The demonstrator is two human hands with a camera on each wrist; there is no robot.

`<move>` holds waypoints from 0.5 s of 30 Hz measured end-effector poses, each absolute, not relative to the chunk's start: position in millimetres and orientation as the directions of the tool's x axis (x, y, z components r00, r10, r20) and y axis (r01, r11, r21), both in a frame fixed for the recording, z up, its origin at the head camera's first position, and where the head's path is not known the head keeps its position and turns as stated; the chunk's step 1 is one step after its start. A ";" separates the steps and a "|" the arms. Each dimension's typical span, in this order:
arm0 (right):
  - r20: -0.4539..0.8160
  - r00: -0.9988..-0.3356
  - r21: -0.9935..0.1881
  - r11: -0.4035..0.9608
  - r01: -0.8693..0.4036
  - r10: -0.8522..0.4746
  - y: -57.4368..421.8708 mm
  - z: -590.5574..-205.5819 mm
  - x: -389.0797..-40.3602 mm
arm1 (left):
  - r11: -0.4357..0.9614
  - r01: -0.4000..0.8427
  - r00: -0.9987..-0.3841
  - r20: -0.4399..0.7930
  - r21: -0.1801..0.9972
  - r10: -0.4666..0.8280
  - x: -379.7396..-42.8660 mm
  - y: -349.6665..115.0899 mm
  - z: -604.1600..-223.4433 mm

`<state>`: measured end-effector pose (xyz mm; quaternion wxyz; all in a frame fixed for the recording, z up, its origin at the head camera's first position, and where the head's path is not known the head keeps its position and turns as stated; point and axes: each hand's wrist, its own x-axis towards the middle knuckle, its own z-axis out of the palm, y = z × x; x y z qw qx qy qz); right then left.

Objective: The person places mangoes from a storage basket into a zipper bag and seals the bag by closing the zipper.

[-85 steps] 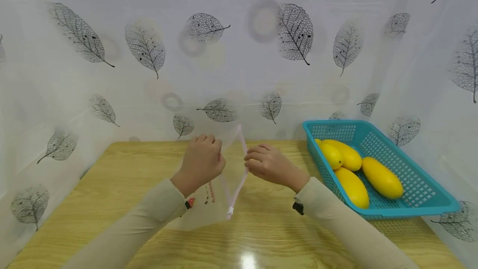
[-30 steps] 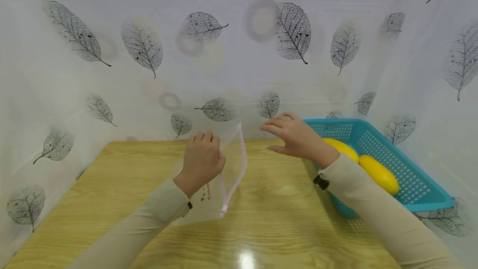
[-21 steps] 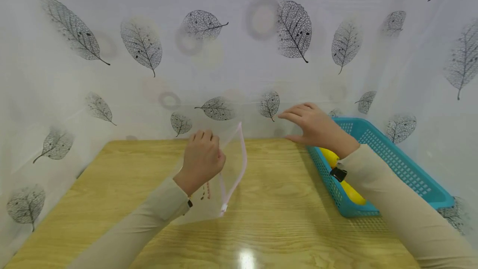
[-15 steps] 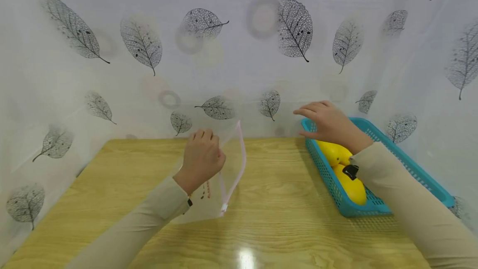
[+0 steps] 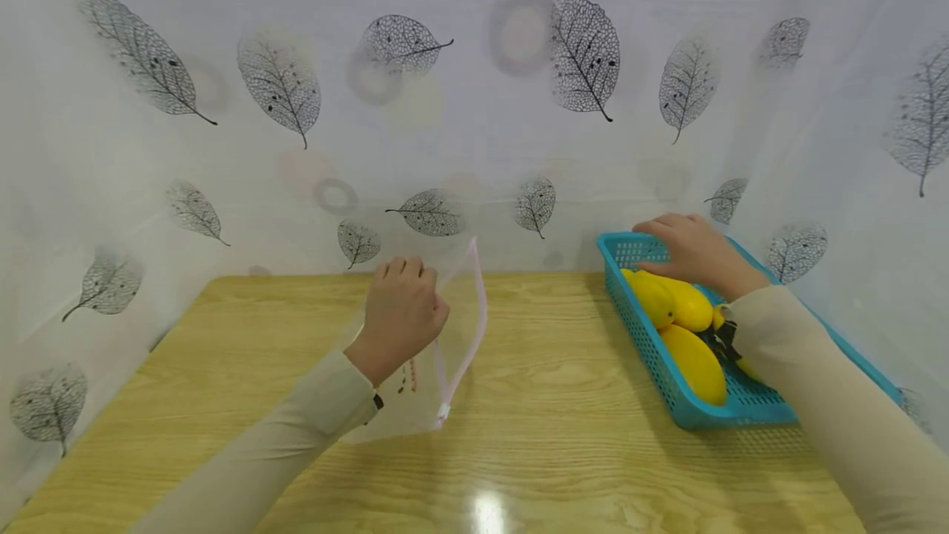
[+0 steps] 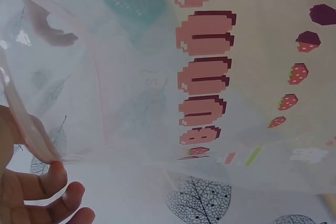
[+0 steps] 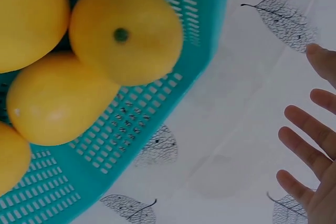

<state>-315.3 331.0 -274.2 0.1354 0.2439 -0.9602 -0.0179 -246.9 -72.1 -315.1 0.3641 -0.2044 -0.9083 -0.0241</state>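
My left hand [image 5: 400, 311] pinches the edge of a clear zip bag [image 5: 461, 328] with a pale pink zip strip. The bag hangs over the table with its mouth spread apart, facing right. In the left wrist view, pink letters and small strawberry prints show on the bag [image 6: 136, 114], with thumb and fingertips at its rim. My right hand [image 5: 700, 250] is over the teal basket [image 5: 730, 416], fingers spread and holding nothing. Below it lie several yellow oval fruits [image 5: 693, 365]; one fruit [image 7: 126, 32] shows a dark green end spot in the right wrist view. My right forearm partly hides another.
The wooden table [image 5: 549, 435] runs beneath everything. A white curtain [image 5: 474, 130] printed with grey leaves rises behind it and at both sides. The basket's rim stands up around the fruits at the right.
My right hand has let go of the bag's edge and moved right, then over the basket with its fingers spread. My left hand has kept its hold on the bag.
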 end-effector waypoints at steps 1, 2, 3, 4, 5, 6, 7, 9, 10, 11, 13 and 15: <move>0.242 -0.851 0.100 0.885 -0.455 -0.465 333.5 -275.5 -315.9 | 0.916 0.387 -0.656 0.667 -0.103 0.352 -246.7 -71.9 -314.7; 0.232 -0.859 0.102 0.889 -0.446 -0.457 336.1 -277.3 -316.7 | 0.917 0.386 -0.659 0.665 -0.102 0.351 -246.6 -71.8 -314.2; 0.216 -0.869 0.100 0.895 -0.434 -0.446 338.2 -278.9 -317.3 | 0.917 0.385 -0.659 0.665 -0.102 0.351 -246.5 -71.8 -313.9; 0.198 -0.879 0.096 0.901 -0.423 -0.434 339.8 -280.6 -318.0 | 0.917 0.385 -0.660 0.664 -0.102 0.351 -246.5 -71.7 -313.7; 0.177 -0.890 0.087 0.907 -0.412 -0.421 341.2 -282.3 -318.7 | 0.918 0.385 -0.662 0.662 -0.101 0.351 -246.2 -71.7 -313.5; 0.155 -0.900 0.074 0.913 -0.401 -0.408 342.3 -284.1 -319.2 | 0.918 0.384 -0.663 0.661 -0.101 0.350 -246.3 -71.8 -313.5; 0.132 -0.910 0.056 0.920 -0.388 -0.392 343.1 -286.0 -319.7 | 0.919 0.382 -0.665 0.659 -0.102 0.350 -246.4 -71.8 -313.5; 0.078 -0.928 -0.003 0.931 -0.365 -0.363 344.7 -290.1 -320.6 | 0.920 0.378 -0.668 0.657 -0.106 0.350 -246.5 -71.7 -313.6; 0.055 -0.935 -0.031 0.935 -0.353 -0.351 345.5 -292.5 -321.1 | 0.920 0.377 -0.669 0.656 -0.106 0.350 -246.5 -71.7 -313.7; 0.031 -0.941 -0.060 0.939 -0.339 -0.338 346.1 -294.8 -321.4 | 0.920 0.378 -0.669 0.656 -0.106 0.350 -246.4 -71.5 -313.7; -0.006 -0.947 -0.105 0.942 -0.317 -0.320 347.9 -299.8 -322.5 | 0.920 0.378 -0.668 0.657 -0.107 0.351 -246.4 -71.3 -314.1; -0.031 -0.950 -0.136 0.943 -0.303 -0.310 349.6 -304.7 -323.8 | 0.919 0.381 -0.665 0.659 -0.105 0.351 -246.1 -71.1 -314.3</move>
